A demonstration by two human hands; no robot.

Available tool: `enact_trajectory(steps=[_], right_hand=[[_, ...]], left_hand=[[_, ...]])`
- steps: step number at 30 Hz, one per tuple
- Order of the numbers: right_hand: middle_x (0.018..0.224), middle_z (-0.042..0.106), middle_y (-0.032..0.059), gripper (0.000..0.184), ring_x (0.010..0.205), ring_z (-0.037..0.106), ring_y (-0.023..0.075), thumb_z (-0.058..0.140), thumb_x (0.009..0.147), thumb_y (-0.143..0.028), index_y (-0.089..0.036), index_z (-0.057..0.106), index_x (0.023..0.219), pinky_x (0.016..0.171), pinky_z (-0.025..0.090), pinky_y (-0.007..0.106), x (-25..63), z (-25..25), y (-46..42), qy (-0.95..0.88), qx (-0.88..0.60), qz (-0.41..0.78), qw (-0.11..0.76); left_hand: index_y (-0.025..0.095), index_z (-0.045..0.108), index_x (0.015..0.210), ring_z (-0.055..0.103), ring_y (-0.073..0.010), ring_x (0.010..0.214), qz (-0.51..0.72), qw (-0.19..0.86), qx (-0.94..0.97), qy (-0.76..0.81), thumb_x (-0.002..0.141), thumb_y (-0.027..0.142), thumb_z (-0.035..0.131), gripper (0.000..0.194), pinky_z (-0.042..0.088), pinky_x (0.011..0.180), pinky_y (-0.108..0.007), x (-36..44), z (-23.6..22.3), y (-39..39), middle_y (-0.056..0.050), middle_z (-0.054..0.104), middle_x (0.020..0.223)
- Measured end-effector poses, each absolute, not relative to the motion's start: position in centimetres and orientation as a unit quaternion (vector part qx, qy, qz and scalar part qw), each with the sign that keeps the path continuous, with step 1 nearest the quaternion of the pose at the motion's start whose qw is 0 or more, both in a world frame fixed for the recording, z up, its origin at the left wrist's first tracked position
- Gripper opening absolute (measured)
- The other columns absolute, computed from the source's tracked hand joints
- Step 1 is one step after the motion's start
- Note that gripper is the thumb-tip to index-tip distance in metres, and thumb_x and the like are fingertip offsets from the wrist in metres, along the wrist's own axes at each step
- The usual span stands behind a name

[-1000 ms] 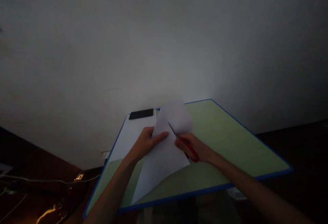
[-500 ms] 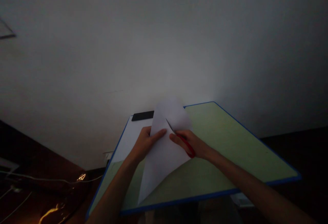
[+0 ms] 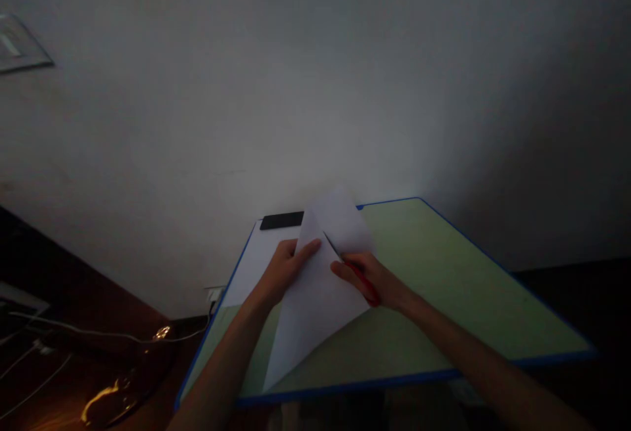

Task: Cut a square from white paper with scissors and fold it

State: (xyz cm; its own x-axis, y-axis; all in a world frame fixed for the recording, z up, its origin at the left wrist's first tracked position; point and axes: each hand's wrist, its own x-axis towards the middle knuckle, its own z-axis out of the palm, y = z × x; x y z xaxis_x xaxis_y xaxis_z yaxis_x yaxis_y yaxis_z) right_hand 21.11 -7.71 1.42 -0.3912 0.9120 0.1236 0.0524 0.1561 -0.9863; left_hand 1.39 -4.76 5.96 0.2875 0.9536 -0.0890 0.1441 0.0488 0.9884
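A white sheet of paper [image 3: 315,319] is held tilted above the table, its lower corner hanging close to the near edge. My left hand [image 3: 286,270] pinches the sheet from its left side, thumb on top and the other fingers hidden behind. In my right hand [image 3: 377,276] are red-handled scissors [image 3: 365,283], closed in by the fingers. Their blades lie in a cut in the paper, just right of my left thumb. The part of the sheet beyond the cut bends up and away towards the wall.
The pale green table [image 3: 444,286] has a blue rim and stands against a grey wall [image 3: 315,89]. At its back left a black flat object [image 3: 282,221] lies on another white sheet [image 3: 249,267]. White cables [image 3: 118,336] run to a wall socket [image 3: 214,295] on the left.
The view has swung slightly left, bringing a switch plate into sight on the wall. Both hands keep their holds; the scissor blades show narrow, then a little wider, in the cut.
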Motion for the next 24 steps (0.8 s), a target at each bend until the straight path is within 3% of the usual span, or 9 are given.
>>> enact_trajectory(steps=[16,24], right_hand=[[0.07,0.063,0.0025,0.051,0.057,0.053,0.0123,0.059,0.085,-0.064,-0.014,0.063,0.073,0.05,0.039,0.023,20.9,0.95,-8.07,-0.652,-0.383,0.502,0.421],[0.071,0.064,0.0029,0.054,0.058,0.055,0.0136,0.057,0.085,-0.067,-0.014,0.065,0.077,0.051,0.04,0.023,20.85,1.2,-8.33,-0.655,-0.383,0.499,0.419]], left_hand=[[0.013,0.07,0.082,0.065,-0.0172,0.055,0.357,0.539,0.596,0.476,0.077,0.051,0.073,0.039,0.051,0.052,-0.025,1.46,6.28,-4.96,-0.008,0.073,0.073],[0.012,0.066,0.072,0.062,-0.0173,0.054,0.382,0.508,0.592,0.495,0.078,0.069,0.061,0.058,0.047,0.048,-0.025,1.53,6.1,-4.61,-0.007,0.069,0.066]])
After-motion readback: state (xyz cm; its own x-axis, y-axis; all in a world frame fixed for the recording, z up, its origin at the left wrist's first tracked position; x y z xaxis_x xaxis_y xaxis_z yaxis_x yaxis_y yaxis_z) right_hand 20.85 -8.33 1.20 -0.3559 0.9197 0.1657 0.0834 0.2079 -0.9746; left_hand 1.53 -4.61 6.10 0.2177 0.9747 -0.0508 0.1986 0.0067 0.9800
